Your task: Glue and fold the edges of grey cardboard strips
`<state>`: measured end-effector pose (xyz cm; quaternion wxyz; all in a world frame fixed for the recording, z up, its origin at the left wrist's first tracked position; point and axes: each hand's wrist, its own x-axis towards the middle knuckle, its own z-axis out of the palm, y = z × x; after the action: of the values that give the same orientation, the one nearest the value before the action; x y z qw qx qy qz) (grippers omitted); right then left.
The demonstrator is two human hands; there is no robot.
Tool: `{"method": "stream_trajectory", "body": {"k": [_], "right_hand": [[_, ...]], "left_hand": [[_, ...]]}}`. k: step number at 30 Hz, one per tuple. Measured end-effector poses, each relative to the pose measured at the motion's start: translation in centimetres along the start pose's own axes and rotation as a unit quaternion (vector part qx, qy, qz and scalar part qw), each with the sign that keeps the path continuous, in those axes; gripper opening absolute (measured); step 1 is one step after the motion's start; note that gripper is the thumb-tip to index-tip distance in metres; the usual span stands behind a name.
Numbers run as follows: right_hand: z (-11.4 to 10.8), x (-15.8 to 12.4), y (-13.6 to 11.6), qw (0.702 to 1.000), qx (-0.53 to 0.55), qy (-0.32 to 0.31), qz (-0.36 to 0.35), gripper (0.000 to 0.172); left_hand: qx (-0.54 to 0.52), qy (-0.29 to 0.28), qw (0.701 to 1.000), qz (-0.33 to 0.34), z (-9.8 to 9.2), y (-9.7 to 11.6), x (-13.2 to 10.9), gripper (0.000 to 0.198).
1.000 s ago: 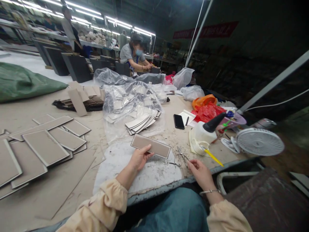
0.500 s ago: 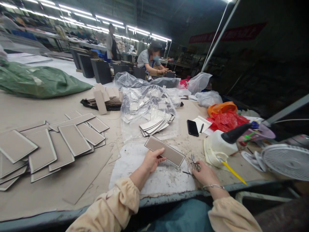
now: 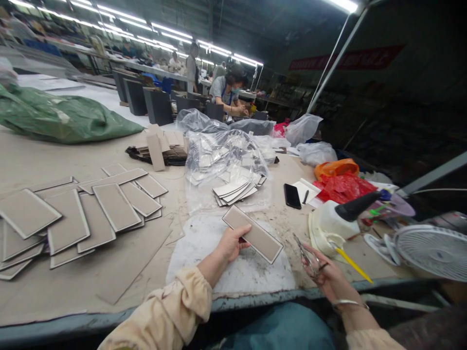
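Observation:
My left hand (image 3: 233, 243) grips a beige rectangular panel (image 3: 260, 238) with a pale, dark-edged border, thumb on top and fingers underneath. The panel is held tilted over a white sheet (image 3: 193, 262) strewn with dark scraps. To its right, my right hand (image 3: 324, 274) is closed around a pair of metal scissors (image 3: 309, 260), whose tips point up and away from me, apart from the panel. Similar bordered panels (image 3: 115, 206) lie overlapping on the left of the table. Beyond the white sheet, a clear plastic bag (image 3: 226, 150) holds more pale pieces.
A phone (image 3: 292, 196), a white glue bottle (image 3: 330, 218) with a black nozzle, a yellow stick (image 3: 353, 266) and a white fan (image 3: 432, 250) stand to the right. Green plastic sheeting (image 3: 62, 116) lies at the back left. Across the table a co-worker (image 3: 224, 92) bends over dark boxes (image 3: 157, 106).
My right hand has lifted the scissors off the table and moved right and toward me. The left hand holds the panel nearly in place. The view has shifted slightly.

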<state>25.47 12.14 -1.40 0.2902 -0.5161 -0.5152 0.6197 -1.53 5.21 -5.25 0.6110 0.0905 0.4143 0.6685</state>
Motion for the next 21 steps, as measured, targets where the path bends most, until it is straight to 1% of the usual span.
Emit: {"method": "stream_trajectory", "body": {"k": [1,2,3,5,6,7,9,10,12,17,21], "right_hand": [[0.2,-0.6,-0.4,0.999,0.029,-0.013,-0.011,0.062],[0.5,-1.2,-0.8,0.999,0.027,-0.015,-0.019,0.061],[1.0,-1.7,-1.2,1.0,-0.002,-0.013,-0.021,0.058],[2.2,-2.5,-1.8,0.994,-0.108,-0.011,-0.033,0.051],[2.8,-2.9,-2.2,0.984,-0.17,-0.017,-0.054,0.047],[3.4,-3.2,-2.4,0.969,-0.231,-0.026,-0.085,0.044],[4.5,-3.9,-3.0,0.927,-0.338,-0.045,-0.157,0.039],[5.0,-4.2,-3.2,0.904,-0.381,-0.05,-0.186,0.038],[5.8,-4.6,-3.7,0.867,-0.443,-0.053,-0.222,0.035],[7.4,-5.0,-4.3,0.801,-0.544,-0.037,-0.248,0.028],[7.6,-5.0,-4.2,0.766,-0.59,-0.012,-0.253,0.028]], "left_hand": [[0.009,0.001,1.0,0.001,0.0,-0.1,0.0,0.041],[0.017,0.003,1.0,0.002,0.0,-0.2,0.0,0.041],[0.021,0.004,1.0,0.003,0.0,-0.2,0.0,0.041],[0.028,0.003,1.0,0.006,0.1,-0.2,-0.2,0.04],[0.035,0.0,0.999,0.008,0.1,-0.2,-0.2,0.04],[0.042,-0.006,0.999,0.01,0.2,-0.2,-0.3,0.04],[0.058,-0.02,0.998,0.01,0.2,-0.3,-0.5,0.039],[0.065,-0.029,0.997,0.011,0.3,-0.3,-0.6,0.039],[0.074,-0.044,0.996,0.011,0.3,-0.5,-0.7,0.038],[0.07,-0.086,0.994,-0.001,0.4,-0.8,-0.9,0.037],[0.058,-0.105,0.993,-0.019,0.4,-0.8,-1.0,0.038]]}}
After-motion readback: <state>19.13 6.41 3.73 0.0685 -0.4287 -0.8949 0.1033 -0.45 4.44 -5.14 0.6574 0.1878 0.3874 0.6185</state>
